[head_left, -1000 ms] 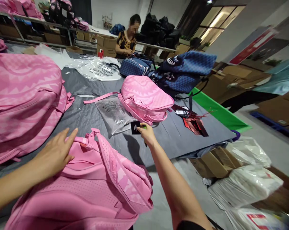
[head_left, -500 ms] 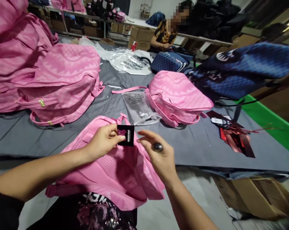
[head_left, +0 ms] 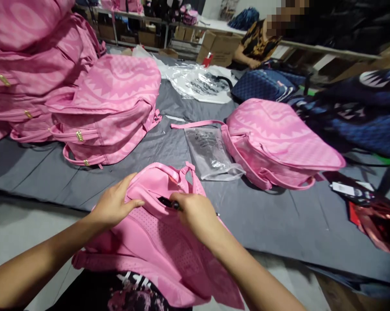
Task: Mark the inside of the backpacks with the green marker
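Note:
A pink backpack (head_left: 162,246) lies back-side up at the table's near edge, against my body. My left hand (head_left: 112,203) grips its upper padded edge, thumb on top. My right hand (head_left: 193,211) is closed in a pinch on a small black tag (head_left: 165,201), which is mostly tucked under that edge of the backpack. Only a dark sliver of the tag shows between my two hands.
A stack of pink backpacks (head_left: 68,90) fills the left. Another pink backpack (head_left: 279,142) and a clear plastic bag (head_left: 212,153) lie in the middle of the grey table (head_left: 279,216). Blue backpacks (head_left: 360,112) and red-black hang tags (head_left: 372,211) lie right. A person (head_left: 259,43) sits opposite.
The black tag went from my left hand's fingers into my right hand's pinch and down into the backpack. My left hand dropped onto the backpack's edge. The view tilted left and down.

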`<state>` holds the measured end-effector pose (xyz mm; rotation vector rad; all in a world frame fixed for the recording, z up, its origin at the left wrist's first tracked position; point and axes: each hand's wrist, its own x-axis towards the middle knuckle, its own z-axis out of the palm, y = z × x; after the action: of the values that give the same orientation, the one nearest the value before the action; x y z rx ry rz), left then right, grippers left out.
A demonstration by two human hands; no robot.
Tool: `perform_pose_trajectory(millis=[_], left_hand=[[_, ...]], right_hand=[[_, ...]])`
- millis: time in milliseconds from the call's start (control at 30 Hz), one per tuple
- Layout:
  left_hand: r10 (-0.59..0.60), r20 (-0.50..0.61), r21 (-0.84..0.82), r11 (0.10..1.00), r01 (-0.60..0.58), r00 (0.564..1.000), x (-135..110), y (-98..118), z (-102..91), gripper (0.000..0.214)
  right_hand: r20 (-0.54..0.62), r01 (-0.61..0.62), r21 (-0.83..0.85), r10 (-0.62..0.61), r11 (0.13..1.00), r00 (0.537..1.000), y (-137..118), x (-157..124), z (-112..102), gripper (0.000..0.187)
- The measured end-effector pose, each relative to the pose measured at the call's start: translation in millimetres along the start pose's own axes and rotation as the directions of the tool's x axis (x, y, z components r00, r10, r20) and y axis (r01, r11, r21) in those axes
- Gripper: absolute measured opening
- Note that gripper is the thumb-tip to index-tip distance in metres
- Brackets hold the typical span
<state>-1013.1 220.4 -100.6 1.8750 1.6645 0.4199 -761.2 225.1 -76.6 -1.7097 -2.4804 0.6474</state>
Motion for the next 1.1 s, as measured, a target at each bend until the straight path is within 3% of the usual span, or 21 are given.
perform_pose_trajectory(millis=[133,333,533,667,800,867,967,1100], left_hand=[[0.045,-0.086,-0.008,0.999,-0.046,0.995,1,-10,15.0,0.067],[0.088,-0.167,-0.008,0.996,-0.090,0.982,14,-32,33.4,0.068],[0.088,-0.129,-0.027,0.995,-0.093,0.988,16,-39,34.6,0.075],[0.110,-0.062,-0.028,0.993,-0.112,0.992,19,-52,33.7,0.074],[0.142,-0.072,-0.064,0.987,-0.147,0.987,20,-55,28.5,0.072],[0.114,-0.104,-0.109,0.986,-0.126,0.988,21,-50,27.1,0.069],[0.102,-0.108,-0.224,0.967,-0.124,0.989,26,-44,29.8,0.062],[0.238,0.060,-0.469,0.864,-0.183,0.969,33,-45,32.5,0.064]], right_hand=[[0.119,0.084,-0.042,-0.078,0.996,0.990,-16,20,8,0.021],[0.241,0.150,-0.212,-0.097,0.966,0.966,-9,26,4,0.020],[0.017,0.111,-0.111,-0.110,0.988,0.994,-27,35,5,0.025],[0.055,0.170,-0.117,-0.165,0.978,0.985,-43,54,12,0.024],[0.112,0.330,-0.307,-0.310,0.893,0.944,-35,38,8,0.019],[0.191,0.275,-0.394,-0.215,0.877,0.958,-22,19,5,0.020],[0.225,0.044,-0.473,0.072,0.880,0.972,-4,-9,-4,0.025],[0.044,-0.220,-0.487,0.276,0.845,0.960,3,-58,-7,0.031]])
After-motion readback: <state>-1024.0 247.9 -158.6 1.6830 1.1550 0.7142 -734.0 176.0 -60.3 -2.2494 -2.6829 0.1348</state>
